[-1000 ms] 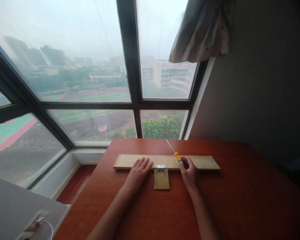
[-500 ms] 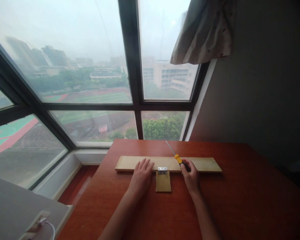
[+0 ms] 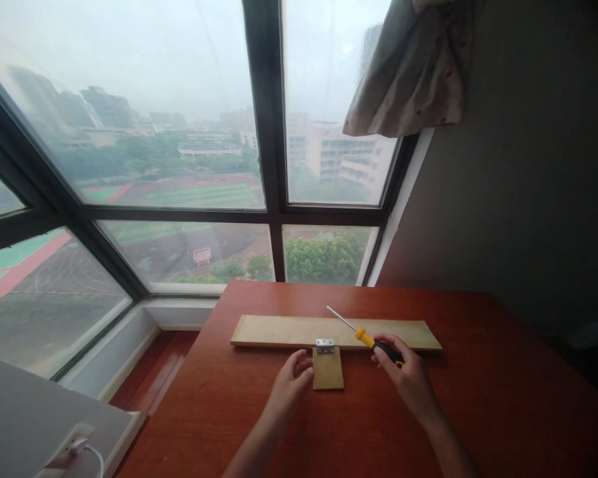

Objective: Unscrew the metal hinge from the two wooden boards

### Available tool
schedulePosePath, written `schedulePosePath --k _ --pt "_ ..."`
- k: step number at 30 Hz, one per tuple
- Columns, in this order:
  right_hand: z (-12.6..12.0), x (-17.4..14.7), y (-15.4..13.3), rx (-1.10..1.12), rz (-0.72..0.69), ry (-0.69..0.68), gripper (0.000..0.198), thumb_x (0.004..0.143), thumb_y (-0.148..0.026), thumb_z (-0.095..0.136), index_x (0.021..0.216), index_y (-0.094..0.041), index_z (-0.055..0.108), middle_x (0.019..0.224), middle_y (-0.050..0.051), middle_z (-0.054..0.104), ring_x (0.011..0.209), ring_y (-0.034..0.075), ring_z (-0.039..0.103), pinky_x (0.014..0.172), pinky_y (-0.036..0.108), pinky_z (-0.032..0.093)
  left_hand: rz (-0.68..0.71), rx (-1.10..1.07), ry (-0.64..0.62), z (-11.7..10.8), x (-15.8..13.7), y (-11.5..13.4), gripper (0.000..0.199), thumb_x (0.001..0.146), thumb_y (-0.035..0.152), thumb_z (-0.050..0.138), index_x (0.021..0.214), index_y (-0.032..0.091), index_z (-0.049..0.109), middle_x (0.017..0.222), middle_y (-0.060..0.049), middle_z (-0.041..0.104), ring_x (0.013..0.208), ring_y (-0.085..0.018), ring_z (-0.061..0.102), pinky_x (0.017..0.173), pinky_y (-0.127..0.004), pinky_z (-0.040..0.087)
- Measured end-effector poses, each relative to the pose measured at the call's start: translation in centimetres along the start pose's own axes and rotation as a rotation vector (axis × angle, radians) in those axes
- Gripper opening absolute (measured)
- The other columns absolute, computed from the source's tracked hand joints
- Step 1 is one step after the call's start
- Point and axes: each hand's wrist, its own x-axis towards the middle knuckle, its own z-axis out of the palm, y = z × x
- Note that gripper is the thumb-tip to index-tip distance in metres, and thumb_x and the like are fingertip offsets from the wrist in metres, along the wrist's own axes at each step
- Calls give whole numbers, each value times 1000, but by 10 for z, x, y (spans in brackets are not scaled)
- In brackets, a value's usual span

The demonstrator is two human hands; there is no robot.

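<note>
My right hand (image 3: pixel 403 365) is closed around the black handle of a yellow-and-black screwdriver (image 3: pixel 363 336). Its metal shaft points up and to the left, above the long pale wooden board (image 3: pixel 279 330) on the table. A small wooden piece (image 3: pixel 328 370) lies against the near edge of that board. A silver metal hinge (image 3: pixel 325 346) spans the joint between the two. My left hand (image 3: pixel 293 378) is beside the small piece's left edge, fingers bent and thumb apart, holding nothing. Whether its fingertips touch the wood I cannot tell.
The reddish-brown table (image 3: pixel 379 431) reaches toward large windows with dark frames (image 3: pixel 274 219). A curtain (image 3: pixel 408 79) hangs at the upper right beside a grey wall. At the lower left, a white plug (image 3: pixel 78 445) with a cord sits in a wall socket.
My left hand has lifted off the long board and come back beside the small piece. My right hand, with the screwdriver, has moved right and nearer, and the screwdriver now lies flatter.
</note>
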Motion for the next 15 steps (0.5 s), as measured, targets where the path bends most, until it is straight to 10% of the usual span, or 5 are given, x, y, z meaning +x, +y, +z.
schedulePosePath --k 15 --pt "-19 -20 -51 -192 -84 -138 27 86 -41 57 103 -21 61 98 6 69 81 20 66 74 31 51 -115 -364 -18 33 -3 -15 53 63 22 81 108 18 54 106 -12 67 88 -20 65 71 -27 51"
